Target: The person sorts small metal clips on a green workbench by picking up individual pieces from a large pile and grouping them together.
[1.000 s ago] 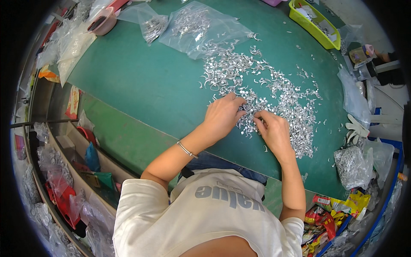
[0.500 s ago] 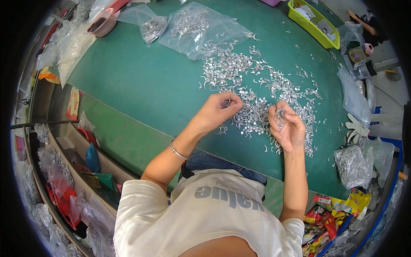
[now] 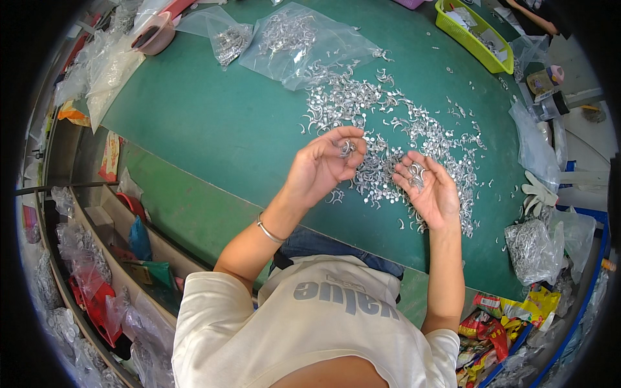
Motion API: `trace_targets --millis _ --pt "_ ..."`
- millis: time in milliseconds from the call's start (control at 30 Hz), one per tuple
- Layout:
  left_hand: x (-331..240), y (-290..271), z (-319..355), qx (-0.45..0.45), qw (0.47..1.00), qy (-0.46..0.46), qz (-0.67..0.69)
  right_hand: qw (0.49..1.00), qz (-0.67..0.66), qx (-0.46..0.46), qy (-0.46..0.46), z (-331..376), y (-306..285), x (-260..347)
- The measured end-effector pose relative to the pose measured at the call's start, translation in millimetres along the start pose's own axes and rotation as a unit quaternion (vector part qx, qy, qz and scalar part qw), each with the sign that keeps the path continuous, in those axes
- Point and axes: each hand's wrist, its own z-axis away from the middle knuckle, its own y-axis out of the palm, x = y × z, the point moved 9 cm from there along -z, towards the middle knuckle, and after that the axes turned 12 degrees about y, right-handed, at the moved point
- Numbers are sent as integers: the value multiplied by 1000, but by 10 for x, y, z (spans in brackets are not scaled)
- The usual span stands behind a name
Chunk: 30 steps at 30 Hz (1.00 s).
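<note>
My left hand (image 3: 320, 165) is raised just over the near left side of a spread of small curved silver metal pieces (image 3: 343, 97). Its curled fingers hold a few such pieces, palm turned inward. To the right, my right hand (image 3: 435, 197) is turned palm up with fingers bent, cupping several of the same pieces against the fingers. The spread lies on a green tabletop (image 3: 213, 129); some pieces are curved like hooks, others show small round flat ends. Part of it is hidden beneath both hands.
Clear plastic bags (image 3: 310, 39) with more silver pieces lie at the far side. A yellow-green basket (image 3: 475, 35) stands far right, a pink bowl (image 3: 155, 35) far left. White gloves (image 3: 538, 194) and a filled bag (image 3: 533, 249) lie at the right edge. Another person's arm (image 3: 537, 16) shows far right.
My left hand has lifted and turned its palm inward, now showing metal pieces in its fingers. My right hand has opened somewhat and tilted left. The other person's arm has moved farther back.
</note>
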Motion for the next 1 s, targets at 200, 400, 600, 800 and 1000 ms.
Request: trace_targets --millis 200,400,600,800,1000 --pt "29 -139 55 18 961 -3 -275 887 416 -125 -158 73 -72 230" --pt "53 -192 59 4 945 11 -328 576 707 -167 -374 196 375 130" --pt "128 -228 68 0 989 -70 -130 730 626 -157 -224 66 61 212" --pt "-93 -146 -84 51 853 90 -511 974 218 24 -55 4 -107 144" --pt "-133 151 -197 108 581 189 -784 991 -49 127 -7 6 73 124"
